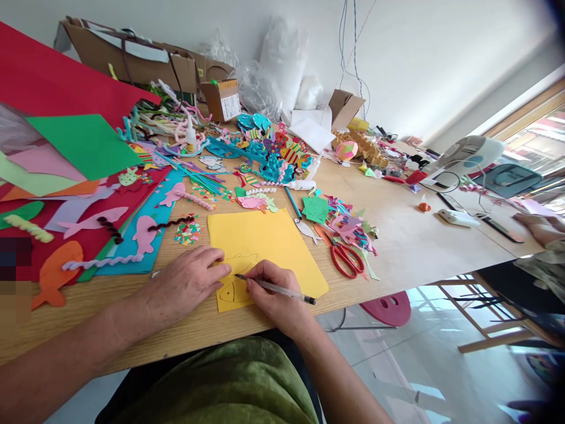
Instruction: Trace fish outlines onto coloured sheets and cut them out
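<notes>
A flat sheet of bright yellow paper [278, 232] lies on a pale wood-grain table [410, 229], directly under and beyond both hands. Its near-left corner, between the hands, carries a thin, dark-lined fish drawing [232, 292] with an eye and a curved band; more faint outline runs just beyond it.

The right hand [276, 288] grips a slim pen with a clear barrel and dark ends [286, 289], pinched close to its point, probably for fine control. The tip meets the paper just beside the left fingertips, and the barrel slants back over the hand.

The left hand [188, 280] holds nothing: palm down, fingers loosely bent, its fingertips rest on the sheet's left edge, seemingly to keep it from sliding. Both bare forearms angle in from the near corners, the left one lying low across the table edge.

Red-handled metal scissors [348, 261] lie to the right of the right hand, off the sheet, which leaves the drawing area free. Beyond the left hand is a small heap of multicoloured paper bits [188, 231]; further left, a pink felt fish with a dark twisted tail [145, 235] rests on blue sheets [132, 259].
</notes>
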The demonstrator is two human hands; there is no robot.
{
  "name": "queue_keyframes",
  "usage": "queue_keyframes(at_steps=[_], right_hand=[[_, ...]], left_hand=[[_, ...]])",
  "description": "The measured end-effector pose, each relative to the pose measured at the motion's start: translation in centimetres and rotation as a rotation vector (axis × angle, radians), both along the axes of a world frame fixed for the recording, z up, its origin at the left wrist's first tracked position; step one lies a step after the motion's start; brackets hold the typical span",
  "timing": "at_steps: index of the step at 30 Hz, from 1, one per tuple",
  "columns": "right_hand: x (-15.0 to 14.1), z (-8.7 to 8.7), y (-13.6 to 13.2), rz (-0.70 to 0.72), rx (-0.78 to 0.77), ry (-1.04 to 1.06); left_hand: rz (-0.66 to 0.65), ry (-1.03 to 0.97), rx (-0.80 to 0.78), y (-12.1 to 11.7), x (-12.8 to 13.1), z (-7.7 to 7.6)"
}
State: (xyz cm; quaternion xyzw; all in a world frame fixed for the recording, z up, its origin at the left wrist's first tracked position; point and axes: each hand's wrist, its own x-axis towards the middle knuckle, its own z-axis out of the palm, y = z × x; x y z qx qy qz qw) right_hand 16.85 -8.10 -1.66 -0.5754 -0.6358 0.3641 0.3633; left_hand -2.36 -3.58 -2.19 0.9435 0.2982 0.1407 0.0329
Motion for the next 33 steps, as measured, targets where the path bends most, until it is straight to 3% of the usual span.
queue_keyframes(at_steps=[27,33], right_hand=[[0.39,0.11,-0.11,-0.033,-0.001,0.031],[0.33,0.28,-0.15,0.021,-0.022,0.042]], left_hand=[[-0.012,0.005,0.041,0.17,-0.07,-0.02],[0.001,-0.008,0.02,0.06,-0.02,0.04]])
